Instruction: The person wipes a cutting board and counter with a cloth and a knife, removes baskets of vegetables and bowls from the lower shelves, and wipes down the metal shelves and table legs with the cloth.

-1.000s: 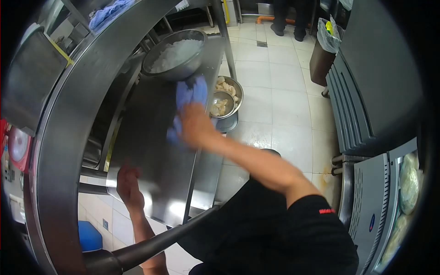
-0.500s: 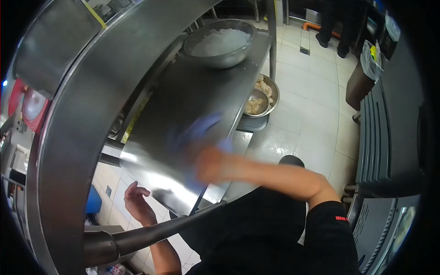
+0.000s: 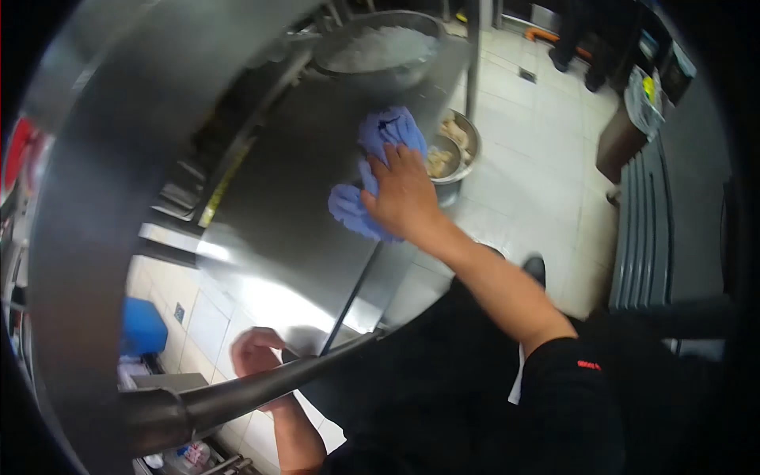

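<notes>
My right hand (image 3: 402,190) presses on a crumpled blue cloth (image 3: 360,207), its fingers over the fabric. Beneath the cloth is a steel shelf (image 3: 277,190), near its right edge. My left hand (image 3: 255,353) hangs near the shelf's front corner, beside a dark metal bar (image 3: 285,385), with its fingers curved, apart and empty. At the far end of the shelf stands a large metal bowl (image 3: 384,75) filled with white, ice-like pieces.
Bowls of pale food pieces (image 3: 455,150) stand low, right of the shelf. A bin with a clear liner (image 3: 625,138) is at the right. Another person's legs (image 3: 590,39) show at the back. A blue container (image 3: 144,326) sits lower left. A metal frame (image 3: 87,222) curves along the left.
My right hand and the cloth have swept over the shelf toward me, then back out toward the bowl. My left hand has dropped lower, beside the bar. The camera view has shifted.
</notes>
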Tool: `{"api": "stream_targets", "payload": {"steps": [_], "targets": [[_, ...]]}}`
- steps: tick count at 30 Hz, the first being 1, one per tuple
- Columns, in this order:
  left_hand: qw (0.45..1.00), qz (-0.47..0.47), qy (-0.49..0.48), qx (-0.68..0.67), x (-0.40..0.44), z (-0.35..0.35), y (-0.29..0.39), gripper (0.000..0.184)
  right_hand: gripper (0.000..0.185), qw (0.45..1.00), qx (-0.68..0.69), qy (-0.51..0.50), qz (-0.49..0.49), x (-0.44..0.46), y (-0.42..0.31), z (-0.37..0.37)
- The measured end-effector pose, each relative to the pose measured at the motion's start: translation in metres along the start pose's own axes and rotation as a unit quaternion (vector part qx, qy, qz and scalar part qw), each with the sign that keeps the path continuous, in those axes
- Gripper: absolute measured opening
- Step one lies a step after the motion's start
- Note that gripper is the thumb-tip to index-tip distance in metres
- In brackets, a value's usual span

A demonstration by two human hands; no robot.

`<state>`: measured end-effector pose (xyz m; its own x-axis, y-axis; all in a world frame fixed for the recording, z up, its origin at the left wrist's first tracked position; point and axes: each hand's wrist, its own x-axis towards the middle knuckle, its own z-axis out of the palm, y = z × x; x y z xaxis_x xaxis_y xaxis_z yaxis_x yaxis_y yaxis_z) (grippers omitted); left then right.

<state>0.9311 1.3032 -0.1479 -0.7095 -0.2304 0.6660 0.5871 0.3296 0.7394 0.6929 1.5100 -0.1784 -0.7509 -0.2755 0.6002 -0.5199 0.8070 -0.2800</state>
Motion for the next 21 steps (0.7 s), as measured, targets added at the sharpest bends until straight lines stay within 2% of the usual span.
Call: {"api": "stream_targets", "payload": {"steps": [1,2,3,4,6,8,10,12,13,15,17,19,21], "targets": [[0.999,-0.009,0.03,-0.025,-0.001,-0.011,-0.016,0.081,0.051,1.0,-0.013,-0.011,0.015,-0.025,0.006,-0.005],[0.997,-0.021,0.061,-0.047,-0.002,-0.021,-0.029,0.079,0.049,0.985,0.132,0.043,0.102,-0.051,0.011,-0.008],[0.995,-0.047,0.075,-0.046,0.004,-0.023,-0.03,0.074,0.047,0.939,0.271,0.105,0.184,-0.072,0.016,-0.009],[0.993,-0.079,0.087,-0.022,0.006,-0.032,-0.039,0.078,0.046,0.906,0.336,0.112,0.232,-0.093,0.018,0.002],[0.992,-0.07,0.063,0.087,0.019,-0.044,-0.064,0.078,0.043,0.91,0.328,0.088,0.237,-0.136,0.007,0.056],[0.983,-0.043,-0.009,0.18,0.033,-0.062,-0.101,0.076,0.04,0.956,0.237,-0.103,0.14,-0.17,-0.026,0.123],[0.962,-0.105,-0.05,0.246,0.043,-0.039,-0.086,0.076,0.039,0.927,0.183,-0.326,0.031,-0.196,-0.061,0.177],[0.941,-0.091,-0.099,0.309,0.042,-0.039,-0.087,0.075,0.051,0.963,0.194,-0.178,-0.062,-0.24,-0.081,0.218],[0.947,-0.13,-0.096,0.279,0.037,-0.052,-0.095,0.075,0.05,0.959,0.202,-0.171,-0.101,-0.24,-0.083,0.228],[0.938,-0.132,-0.116,0.298,0.04,-0.045,-0.093,0.076,0.045,0.951,0.241,-0.161,-0.105,-0.228,-0.09,0.279],[0.931,-0.132,-0.138,0.311,0.045,-0.035,-0.087,0.076,0.037,0.941,0.31,-0.137,0.002,-0.207,-0.068,0.325],[0.922,-0.133,-0.122,0.343,0.041,-0.03,-0.085,0.076,0.034,0.96,0.254,-0.068,0.096,-0.181,-0.016,0.329],[0.917,-0.135,-0.132,0.351,0.041,-0.029,-0.082,0.076,0.034,0.984,0.102,-0.017,0.144,-0.184,0.039,0.302]]}}
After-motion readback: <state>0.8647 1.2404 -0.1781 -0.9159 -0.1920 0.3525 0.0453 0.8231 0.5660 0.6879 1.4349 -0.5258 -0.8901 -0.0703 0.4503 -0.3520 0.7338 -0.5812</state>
